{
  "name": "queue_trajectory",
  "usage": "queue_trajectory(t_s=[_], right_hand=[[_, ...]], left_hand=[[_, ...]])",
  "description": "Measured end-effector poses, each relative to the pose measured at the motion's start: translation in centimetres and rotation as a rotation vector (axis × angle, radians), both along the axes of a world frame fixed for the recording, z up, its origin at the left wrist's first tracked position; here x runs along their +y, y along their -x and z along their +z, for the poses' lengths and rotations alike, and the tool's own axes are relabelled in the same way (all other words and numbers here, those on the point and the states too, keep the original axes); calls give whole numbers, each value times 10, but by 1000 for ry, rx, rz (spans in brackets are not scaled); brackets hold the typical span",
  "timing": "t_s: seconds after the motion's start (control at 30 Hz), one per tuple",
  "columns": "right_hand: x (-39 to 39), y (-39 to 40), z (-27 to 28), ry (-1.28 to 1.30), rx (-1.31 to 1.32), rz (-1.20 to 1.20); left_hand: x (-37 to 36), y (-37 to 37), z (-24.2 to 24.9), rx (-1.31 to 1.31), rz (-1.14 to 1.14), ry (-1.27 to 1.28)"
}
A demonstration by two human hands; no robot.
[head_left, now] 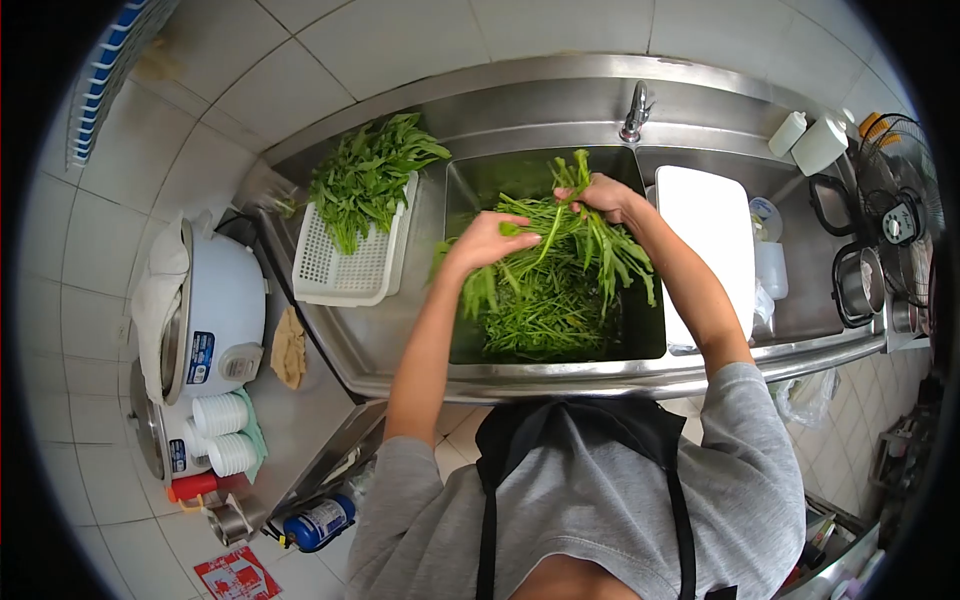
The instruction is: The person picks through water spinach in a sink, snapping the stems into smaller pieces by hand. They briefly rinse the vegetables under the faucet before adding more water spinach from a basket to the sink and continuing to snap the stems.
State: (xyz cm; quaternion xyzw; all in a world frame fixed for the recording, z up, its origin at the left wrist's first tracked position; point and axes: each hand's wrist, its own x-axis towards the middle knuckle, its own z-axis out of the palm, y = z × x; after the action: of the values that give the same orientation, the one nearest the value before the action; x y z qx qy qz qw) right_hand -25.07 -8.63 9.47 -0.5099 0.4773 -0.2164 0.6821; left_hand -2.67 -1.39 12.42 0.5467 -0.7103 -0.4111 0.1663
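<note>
Long-stemmed leafy greens (550, 315) fill much of the steel sink basin (655, 335) in front of me. My right hand (603, 197) is closed around a bunch of stems over the back right of the basin, its leaves hanging down to the right. To the left, my left hand (490, 241) is curled with thumb and fingers around a few more stems, and leaves droop beneath it. More greens (370, 180) are piled at the back of a white perforated basket (345, 270), left of the basin.
A chrome tap (637, 112) rises behind the basin. On the right, a white board (705, 240) covers part of a second basin. White bottles (820, 143) and a pot (858, 285) stand beyond it. At left are a large rice cooker (225, 300) and stacked white cups (225, 433).
</note>
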Motion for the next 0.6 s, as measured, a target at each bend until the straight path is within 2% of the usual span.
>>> queue_trajectory(t_s=[0.13, 0.23, 0.33, 0.37, 0.47, 0.5, 0.6], right_hand=[[10, -20, 0, -75, -97, 63], [15, -13, 10, -176, -126, 99], [8, -2, -14, -261, -198, 45], [7, 3, -16, -300, -203, 44], [7, 6, -25, -341, -229, 4], [7, 5, -27, -342, -242, -5], [11, -4, -28, -342, -274, -26]], left_hand=[[-2, 20, -19, -53, -20, -17], [5, 8, -16, -114, 52, -75], [12, -17, -42, -147, 50, -167], [14, -22, -46, -243, -2, -343], [16, -29, -87, -454, -54, -237], [25, -17, -70, -268, 22, -9], [21, 13, -55, -98, 19, -57]])
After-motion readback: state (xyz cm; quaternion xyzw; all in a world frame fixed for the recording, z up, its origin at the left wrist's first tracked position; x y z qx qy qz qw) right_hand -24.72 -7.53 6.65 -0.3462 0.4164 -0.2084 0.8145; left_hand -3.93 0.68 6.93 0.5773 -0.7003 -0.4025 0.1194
